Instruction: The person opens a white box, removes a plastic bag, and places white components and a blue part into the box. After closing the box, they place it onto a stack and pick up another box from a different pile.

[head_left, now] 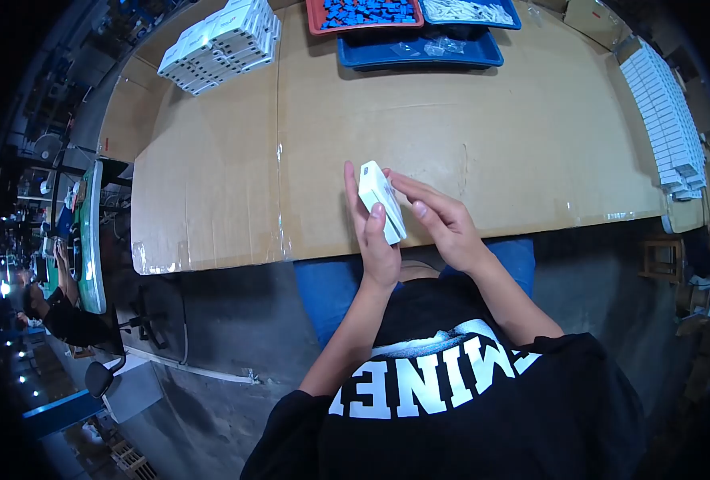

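Note:
A small white box-shaped piece point(381, 202) with a small dark slot at its top end is held above the near edge of the cardboard-covered table point(211, 176). My left hand point(377, 240) grips it from the left, thumb on its near face and fingers along its far side. My right hand point(449, 226) is at its right side, fingers extended and slightly apart, the fingertips at or very near the piece's upper right edge. Whether those fingertips press on it cannot be made out.
Stacked white pieces point(220, 48) stand at the back left. At the back are a red tray point(363, 30) of blue parts and blue trays point(419, 58) with white parts and clear bags. White boxes point(665, 120) line the right edge. Another person point(71, 316) sits far left.

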{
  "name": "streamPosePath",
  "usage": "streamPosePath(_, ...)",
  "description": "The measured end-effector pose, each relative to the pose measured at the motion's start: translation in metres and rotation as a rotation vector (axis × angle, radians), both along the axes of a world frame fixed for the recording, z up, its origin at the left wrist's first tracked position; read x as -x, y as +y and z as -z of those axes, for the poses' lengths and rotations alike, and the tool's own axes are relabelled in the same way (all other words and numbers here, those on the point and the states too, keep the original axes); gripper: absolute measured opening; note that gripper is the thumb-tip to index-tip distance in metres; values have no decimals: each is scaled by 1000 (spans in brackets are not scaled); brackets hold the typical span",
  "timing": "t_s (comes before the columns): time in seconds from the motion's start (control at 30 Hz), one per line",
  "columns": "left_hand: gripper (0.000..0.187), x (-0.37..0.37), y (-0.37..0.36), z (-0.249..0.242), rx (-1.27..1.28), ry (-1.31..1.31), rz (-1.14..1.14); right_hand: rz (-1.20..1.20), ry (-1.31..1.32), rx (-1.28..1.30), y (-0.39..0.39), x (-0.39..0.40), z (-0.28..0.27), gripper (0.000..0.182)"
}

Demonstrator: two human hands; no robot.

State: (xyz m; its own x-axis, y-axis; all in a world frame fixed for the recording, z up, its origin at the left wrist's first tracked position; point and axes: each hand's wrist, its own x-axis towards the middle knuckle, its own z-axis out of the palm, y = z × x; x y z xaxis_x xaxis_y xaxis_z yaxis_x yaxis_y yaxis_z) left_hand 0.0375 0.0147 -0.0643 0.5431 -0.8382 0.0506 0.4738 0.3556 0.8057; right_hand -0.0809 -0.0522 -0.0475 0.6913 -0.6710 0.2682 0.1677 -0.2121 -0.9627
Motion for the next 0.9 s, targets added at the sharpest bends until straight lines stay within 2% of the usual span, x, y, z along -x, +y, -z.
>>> streamPosePath(0.07, 97, -1, 2, 2, -68, -186, -42, 108, 176, -330, 0, 1, 0, 43)
streamPosePath(0.1, 97, -1, 2, 0, -67, -186, -37, 80, 153, -513, 0, 2, -3, 50)
streamPosePath(0.13, 100, -1, 2, -3, -59, -234, -19, 86, 152, -512, -1, 3, -8, 50)
streamPosePath(0.2, 103, 0, 1, -3, -49, -281, 3, -52, 151, -827, -2, 4, -21, 56)
streamPosePath(0.27, 104, -1, 1, 3, -78, -508, -8, -21, 189, -774, 1, 0, -24, 57)
streamPosePath(0.3, 104, -1, 2, 0, -84, -508, -7, 6, 230, -724, 4, -1, -24, 58)
streamPosePath(0.37, 100, 0, 1, -9, -81, -679, -88, -32, 168, -728, 6, -3, -17, 57)
streamPosePath(0.4, 100, -1, 1, -8, -77, -681, -92, -70, 104, -724, 5, -5, -16, 56)
streamPosePath(0.5, 116, -1, 2, -10, -192, -685, -158, -17, 61, -634, 18, -13, -21, 59)
streamPosePath(0.6, 113, -2, -1, -6, -99, -706, -253, -24, 19, -606, 27, -13, -27, 61)
streamPosePath(0.9, 123, -3, 4, -9, -37, -734, -252, -32, -39, -499, 34, -13, -40, 73)
